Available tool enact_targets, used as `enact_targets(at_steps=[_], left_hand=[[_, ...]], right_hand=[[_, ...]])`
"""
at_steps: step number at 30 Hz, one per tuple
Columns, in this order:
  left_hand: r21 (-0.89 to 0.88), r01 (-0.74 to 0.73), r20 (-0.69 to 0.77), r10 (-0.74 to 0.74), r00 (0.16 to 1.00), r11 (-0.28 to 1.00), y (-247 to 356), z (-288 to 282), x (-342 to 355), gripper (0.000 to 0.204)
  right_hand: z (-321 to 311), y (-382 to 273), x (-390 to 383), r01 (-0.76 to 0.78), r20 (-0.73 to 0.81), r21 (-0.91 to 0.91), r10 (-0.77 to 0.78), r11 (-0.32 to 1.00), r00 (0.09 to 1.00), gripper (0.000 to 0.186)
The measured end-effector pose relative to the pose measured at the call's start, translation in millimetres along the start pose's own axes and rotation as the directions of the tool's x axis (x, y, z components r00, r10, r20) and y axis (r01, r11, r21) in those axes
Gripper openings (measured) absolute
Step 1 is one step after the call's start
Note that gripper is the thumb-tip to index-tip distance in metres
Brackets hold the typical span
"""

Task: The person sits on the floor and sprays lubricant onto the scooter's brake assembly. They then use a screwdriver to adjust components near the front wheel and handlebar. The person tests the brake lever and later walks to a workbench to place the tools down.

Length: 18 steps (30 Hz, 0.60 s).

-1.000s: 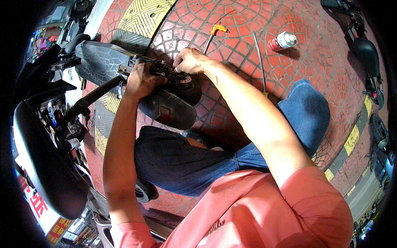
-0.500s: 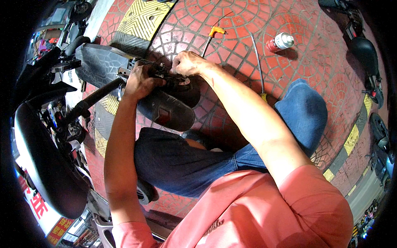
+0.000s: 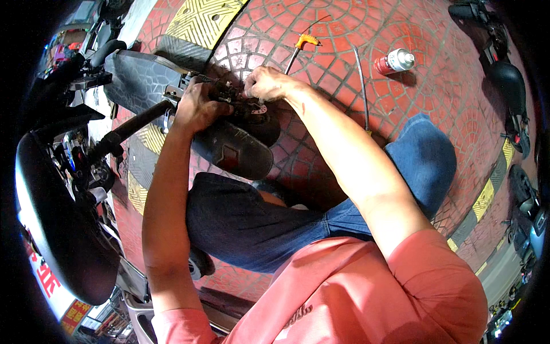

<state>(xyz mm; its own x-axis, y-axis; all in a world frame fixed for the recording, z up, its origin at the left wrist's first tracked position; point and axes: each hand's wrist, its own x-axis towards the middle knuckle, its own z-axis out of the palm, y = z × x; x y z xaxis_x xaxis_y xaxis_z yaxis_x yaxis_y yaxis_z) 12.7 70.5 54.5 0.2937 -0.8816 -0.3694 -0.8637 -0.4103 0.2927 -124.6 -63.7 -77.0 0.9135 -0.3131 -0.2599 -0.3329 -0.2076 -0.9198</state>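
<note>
At the rear of a dark scooter sits the wheel (image 3: 270,127), its perforated brake disc (image 3: 261,108) catching the light next to a dark, greasy mechanism (image 3: 228,90), and both of the person's hands are there, up and left of the middle of my view; the left hand (image 3: 199,108) lies curled over the near edge of the mechanism, thumb apart from the fingers, whose tips are hidden, so I can't tell how firmly it grips; the right hand (image 3: 265,84) comes in from the opposite side, fingers bent inward close to the disc, and I can't tell how far they close or whether they pinch anything; between the two there is only a narrow gap filled by the metal parts; the rounded fender (image 3: 245,156) with its dark red reflector (image 3: 230,155) juts toward the person's jeans (image 3: 240,223), leaving a slim strip of floor, while the honeycomb-patterned deck (image 3: 137,83) and a thick dark tube (image 3: 134,126) crowd the left side; beyond the right hand the red tiled floor (image 3: 447,74) opens up, with an orange-handled tool (image 3: 308,41) near the wrist, a thin metal rod (image 3: 362,89) beside the forearm and a red-and-white spray can (image 3: 395,61) farther out; a yellow-and-black ramp (image 3: 197,22) edges the far side, and a parked two-wheeler (image 3: 507,80) stands well apart at the right rim
</note>
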Motion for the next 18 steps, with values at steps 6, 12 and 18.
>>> enact_targets(at_steps=[6, 12, 18], left_hand=[[-0.05, -0.015, 0.004, 0.015, 1.0, 0.999, -13, 5, 3, 0.054], [-0.016, -0.04, 0.025, 0.041, 0.999, 0.999, -14, 6, 7, 0.055], [-0.005, -0.016, 0.056, 0.016, 0.998, 1.0, -10, 3, 6, 0.051]], right_hand=[[5, -8, 2, -0.032, -0.016, -0.221, 0.029, 0.975, 0.999, 0.025], [7, -3, -3, 0.03, -0.049, -0.098, -0.035, 0.995, 0.998, 0.025], [-6, 5, 0, 0.131, 0.043, -0.042, -0.13, 0.99, 0.991, 0.026]])
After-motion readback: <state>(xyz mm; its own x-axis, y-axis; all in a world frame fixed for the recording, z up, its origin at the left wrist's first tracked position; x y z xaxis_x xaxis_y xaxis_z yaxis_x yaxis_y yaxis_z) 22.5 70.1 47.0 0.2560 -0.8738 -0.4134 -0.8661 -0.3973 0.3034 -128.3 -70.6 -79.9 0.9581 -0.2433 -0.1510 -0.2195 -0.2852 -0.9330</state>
